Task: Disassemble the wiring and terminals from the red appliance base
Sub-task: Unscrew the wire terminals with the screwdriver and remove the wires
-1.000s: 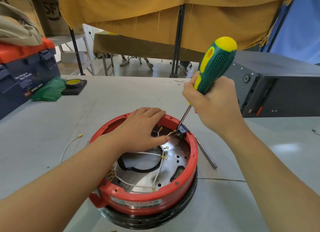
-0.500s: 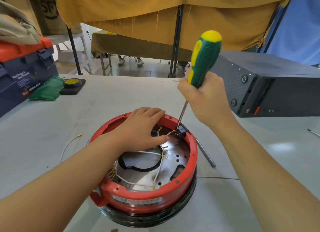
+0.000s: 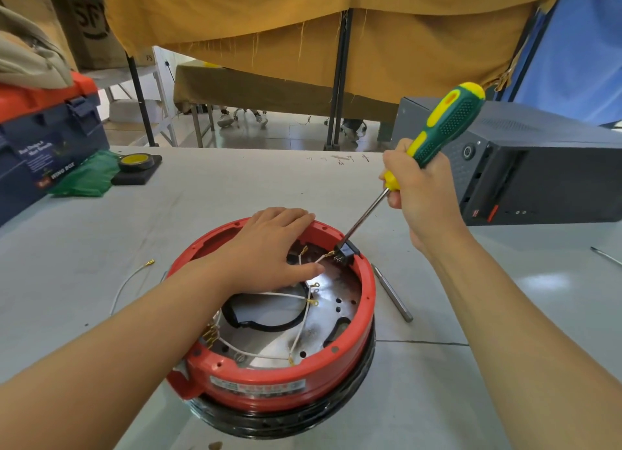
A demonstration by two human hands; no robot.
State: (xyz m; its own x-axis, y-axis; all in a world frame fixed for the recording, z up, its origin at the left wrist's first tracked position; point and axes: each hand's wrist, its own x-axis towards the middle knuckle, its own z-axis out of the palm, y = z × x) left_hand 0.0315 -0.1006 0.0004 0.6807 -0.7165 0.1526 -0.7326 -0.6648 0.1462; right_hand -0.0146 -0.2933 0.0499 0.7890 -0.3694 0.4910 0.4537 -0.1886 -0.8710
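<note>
The round red appliance base [image 3: 255, 379] sits upside down on a grey table [image 3: 420, 399], its metal plate showing white wires [image 3: 279, 295] with brass terminals. My left hand [image 3: 269, 247] lies flat across the far rim, fingers straight, pressing it down. My right hand [image 3: 420, 194] grips a green and yellow screwdriver [image 3: 444, 123], tilted to the right. Its tip meets a small black terminal block [image 3: 346, 250] at the far right inside the rim.
A loose white wire [image 3: 129, 281] lies left of the base. A metal bit [image 3: 392, 293] lies to its right. A black computer case [image 3: 538, 167] stands at the right, a blue and red toolbox [image 3: 43, 140] and tape roll [image 3: 134, 162] at the left.
My right hand has swung the screwdriver handle from nearly upright over to the right, with the tip still at the black terminal block. My left hand has stayed on the rim.
</note>
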